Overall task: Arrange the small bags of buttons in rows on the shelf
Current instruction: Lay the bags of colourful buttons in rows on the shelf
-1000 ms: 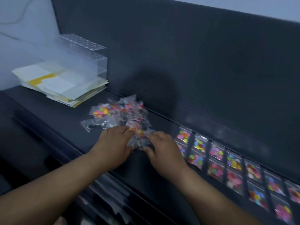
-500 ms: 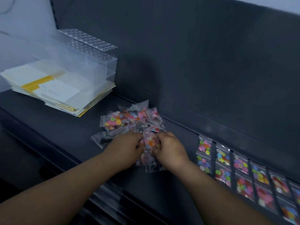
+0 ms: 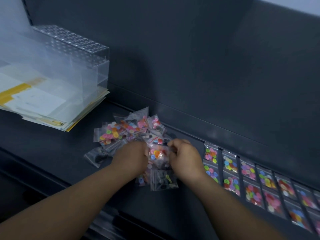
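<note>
Fingers (image 3: 141,149) of left hand (image 3: 131,157) curled, pinching left edge of a bag (image 3: 156,153) of bright buttons. Right hand (image 3: 185,158) likewise, fingers curled on same bag's right edge. Blurry, so exact grip hard to tell. Bag at near end of a loose pile (image 3: 121,132) of bags, mid-shelf. Just right of right hand: rows (image 3: 251,179), two deep, bags flat and side by side on shelf (image 3: 52,153), running off right edge. Far left: paper stack (image 3: 43,108), clear rack (image 3: 74,54) on or behind it, unclear which. Dark back panel (image 3: 207,66) behind everything.
</note>
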